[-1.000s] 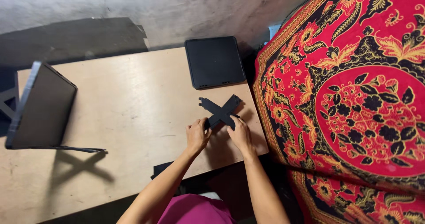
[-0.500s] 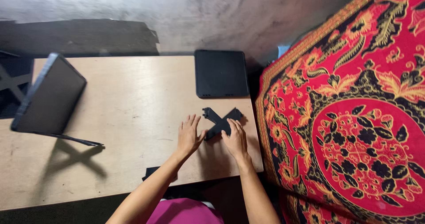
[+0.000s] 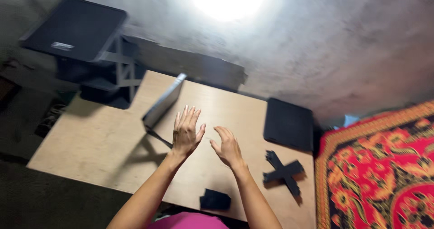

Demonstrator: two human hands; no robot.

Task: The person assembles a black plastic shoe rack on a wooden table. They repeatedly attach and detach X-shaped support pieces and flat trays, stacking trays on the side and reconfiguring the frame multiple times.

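Item: laptop (image 3: 163, 100), grey, thin, standing tilted on a slim stand (image 3: 158, 137) at the far-left part of the tabletop (image 3: 95, 138); seen nearly edge-on and blurred, so whether it is open or closed cannot be told. Its shadow falls toward the near edge. Left hand (image 3: 186, 134): raised above the tabletop just beside the laptop's lower corner, fingers spread and straight, grip apart, holding nothing. Right hand (image 3: 227, 146): alongside, fingers loosely curled, grip apart, empty, not touching anything. Risk, as a judgement: the laptop sits high on a narrow support, so a nudge from the left hand to its corner could tip it or slide it off the stand; a one-sided grasp may twist it. Adjacent: black cross-shaped piece (image 3: 283, 173) lying flat to the right, well apart from both hands; black flat pad (image 3: 289, 124) at the far-right corner; small black object (image 3: 215, 199) at the near edge, between the forearms, where an elbow could knock it off. Surround: black tray-like panel on a frame (image 3: 77, 29) beyond the tabletop's left end; red patterned cloth (image 3: 384, 170) to the right; bare grey wall with a bright glare behind.
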